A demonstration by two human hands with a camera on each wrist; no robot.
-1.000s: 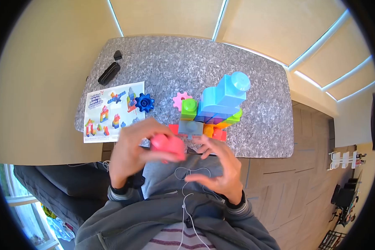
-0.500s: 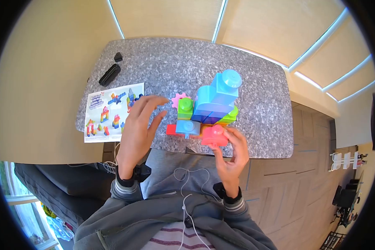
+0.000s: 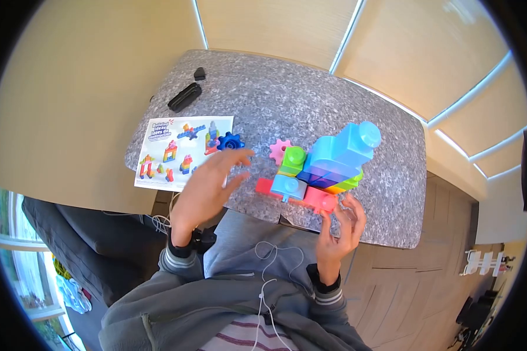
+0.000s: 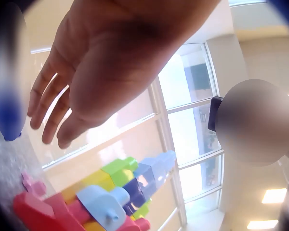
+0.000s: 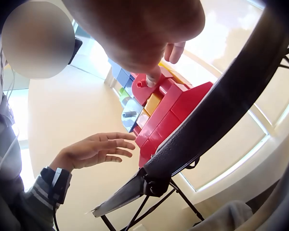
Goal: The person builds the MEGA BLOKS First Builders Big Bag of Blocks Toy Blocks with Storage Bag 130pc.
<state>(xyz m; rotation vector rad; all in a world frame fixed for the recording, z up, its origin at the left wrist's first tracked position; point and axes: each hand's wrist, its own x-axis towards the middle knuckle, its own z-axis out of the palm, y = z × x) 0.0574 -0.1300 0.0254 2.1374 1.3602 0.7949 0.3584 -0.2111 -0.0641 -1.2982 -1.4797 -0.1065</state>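
In the head view my left hand (image 3: 208, 190) hovers with spread fingers between the printed sheet (image 3: 184, 151) and the block build, holding nothing. The thumb of my right hand (image 3: 338, 240) touches the front of a pinkish-red block (image 3: 320, 199) low on the build; the other fingers stand off its right side. Beside that block sits a light blue block (image 3: 288, 186), with a green block (image 3: 293, 157) behind it. A tall light blue stack (image 3: 342, 146) rises at the back right. The right wrist view shows a fingertip against the red block (image 5: 143, 88).
A blue gear (image 3: 231, 142) lies by the sheet's right edge, and a pink gear (image 3: 279, 151) behind the build. Two black items, a long case (image 3: 185, 97) and a small piece (image 3: 199, 74), lie at the back left of the grey table (image 3: 275, 82).
The pinkish-red block passed from my left hand to my right and now sits on the build beside the light blue block. My right fingers have loosened around it. The head view has shifted.
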